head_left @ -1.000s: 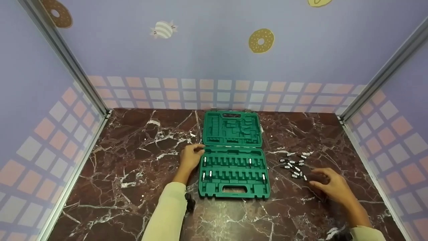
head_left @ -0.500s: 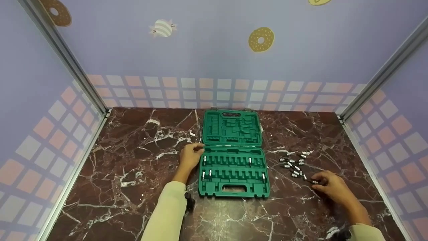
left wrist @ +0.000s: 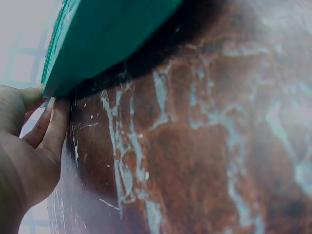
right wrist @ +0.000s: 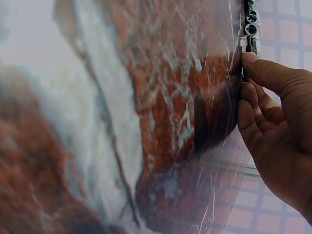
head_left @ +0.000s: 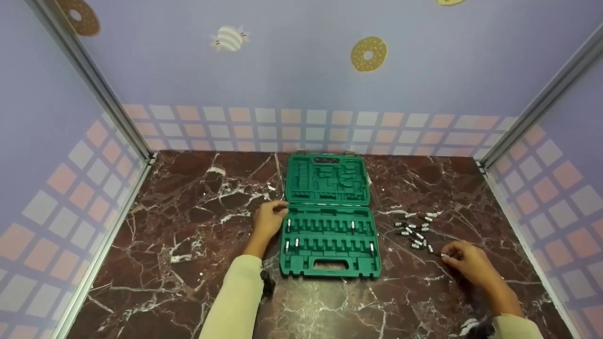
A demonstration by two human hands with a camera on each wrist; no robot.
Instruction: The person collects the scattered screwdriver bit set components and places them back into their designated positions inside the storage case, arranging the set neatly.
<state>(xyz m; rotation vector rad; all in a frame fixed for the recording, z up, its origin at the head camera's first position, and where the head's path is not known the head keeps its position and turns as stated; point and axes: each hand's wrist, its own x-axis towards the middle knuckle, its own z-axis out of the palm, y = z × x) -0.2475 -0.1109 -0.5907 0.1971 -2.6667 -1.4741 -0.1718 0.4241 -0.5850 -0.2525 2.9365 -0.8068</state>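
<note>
A green plastic tool case lies unfolded, its moulded lid toward the back wall. Several bit sockets stand in its slots, one of them a bit socket in the upper row at the right. My left hand holds the case's left edge near the hinge; in the left wrist view the thumb and fingers meet at the green edge. To the right of the loose pile, my right hand pinches a silver bit socket between thumb and fingers, close over the table. The fingers mostly cover it.
Loose silver-and-black bit sockets lie in a pile between the case and my right hand. The marbled table is bounded by patterned panels, with a back wall just behind the lid.
My right hand has closed its fingertips on a bit socket at the near right side of the pile and drawn it slightly away. The left hand and the case stay put.
</note>
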